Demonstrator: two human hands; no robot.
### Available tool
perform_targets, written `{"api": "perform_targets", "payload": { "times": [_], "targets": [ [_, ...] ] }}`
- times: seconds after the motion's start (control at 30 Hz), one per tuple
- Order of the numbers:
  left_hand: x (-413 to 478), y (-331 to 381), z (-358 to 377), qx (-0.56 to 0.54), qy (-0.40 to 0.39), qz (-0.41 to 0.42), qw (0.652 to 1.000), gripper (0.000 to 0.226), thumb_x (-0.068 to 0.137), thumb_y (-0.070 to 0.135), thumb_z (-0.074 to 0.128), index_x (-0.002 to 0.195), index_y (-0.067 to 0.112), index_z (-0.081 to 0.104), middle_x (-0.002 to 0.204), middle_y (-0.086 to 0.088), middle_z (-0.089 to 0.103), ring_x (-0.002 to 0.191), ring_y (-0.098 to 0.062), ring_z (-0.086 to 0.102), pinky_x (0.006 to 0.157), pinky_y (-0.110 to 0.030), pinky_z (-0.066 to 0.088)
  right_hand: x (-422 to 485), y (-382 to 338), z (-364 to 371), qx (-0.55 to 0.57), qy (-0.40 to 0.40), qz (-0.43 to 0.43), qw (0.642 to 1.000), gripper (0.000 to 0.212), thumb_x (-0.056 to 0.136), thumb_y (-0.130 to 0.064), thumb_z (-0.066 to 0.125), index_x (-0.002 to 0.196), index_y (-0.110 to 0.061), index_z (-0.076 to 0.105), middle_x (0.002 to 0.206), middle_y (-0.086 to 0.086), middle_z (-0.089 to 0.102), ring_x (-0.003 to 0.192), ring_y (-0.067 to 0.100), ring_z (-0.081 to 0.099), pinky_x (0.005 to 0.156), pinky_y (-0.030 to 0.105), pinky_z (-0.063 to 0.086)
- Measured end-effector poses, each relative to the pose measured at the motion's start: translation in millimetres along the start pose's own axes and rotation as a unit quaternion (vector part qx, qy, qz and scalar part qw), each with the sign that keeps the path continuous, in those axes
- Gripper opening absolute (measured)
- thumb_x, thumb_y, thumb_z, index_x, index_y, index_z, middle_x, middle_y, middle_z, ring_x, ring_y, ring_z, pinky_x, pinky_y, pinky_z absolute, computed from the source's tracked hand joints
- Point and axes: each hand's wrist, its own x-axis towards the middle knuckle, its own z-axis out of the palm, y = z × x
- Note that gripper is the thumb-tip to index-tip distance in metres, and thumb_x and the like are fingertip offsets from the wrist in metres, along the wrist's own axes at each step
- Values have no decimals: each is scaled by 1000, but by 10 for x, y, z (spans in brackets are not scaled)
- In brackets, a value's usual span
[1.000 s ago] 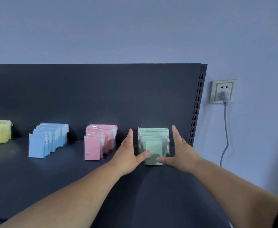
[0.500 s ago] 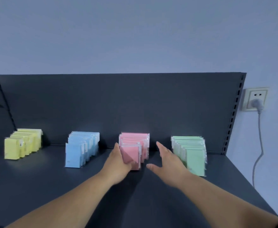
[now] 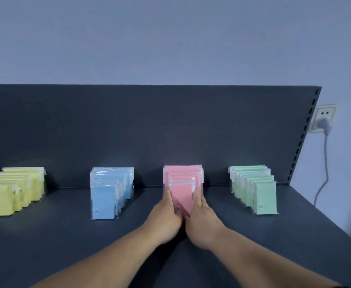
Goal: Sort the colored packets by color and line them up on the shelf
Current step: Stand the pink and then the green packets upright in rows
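Four rows of plastic-wrapped packets stand upright on the dark grey metal shelf (image 3: 66, 238), each row running back towards the shelf's rear panel (image 3: 149, 132). From left to right they are the pale yellow packets (image 3: 10, 196), the light blue packets (image 3: 106, 196), the pink packets (image 3: 184, 181) and the mint green packets (image 3: 260, 192), well apart from one another. The left hand (image 3: 166, 219) and right hand (image 3: 204, 222) flank the pink row, their fingers (image 3: 166, 193) stretched straight and pressed flat against its two sides, with the thumbs meeting low at the front packet. A white wall socket (image 3: 324, 113) with a grey plug (image 3: 323, 124) sits to the right of the shelf.
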Motion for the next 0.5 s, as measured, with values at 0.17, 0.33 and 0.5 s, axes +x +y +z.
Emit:
{"api": "perform_targets", "payload": {
  "times": [0.17,0.33,0.5],
  "targets": [
    [36,-16,-27,40,10,29,999,74,96,21,40,152,18,-9,115,-8,63,85,-18,56,75,-26,43,-1,-37,55,-16,20,17,1000,85,98,-23,43,149,-6,-24,162,6,-10,146,25,21,118,34,20],
    [55,-66,37,73,-3,23,997,80,94,21,42,151,15,-13,137,-7,47,106,-18,53,86,-25,40,44,20,61,-15,29,26,999,89,91,-10,46,150,-11,-21,161,5,9,140,25,33,114,36,29],
    [95,-145,-23,92,-11,31,995,77,92,20,48,152,16,-1,138,-7,47,118,-22,52,97,-33,44,11,1,31,-7,38,46,998,84,96,-10,45,152,-9,-17,163,3,6,147,20,21,116,28,23]
  ]
}}
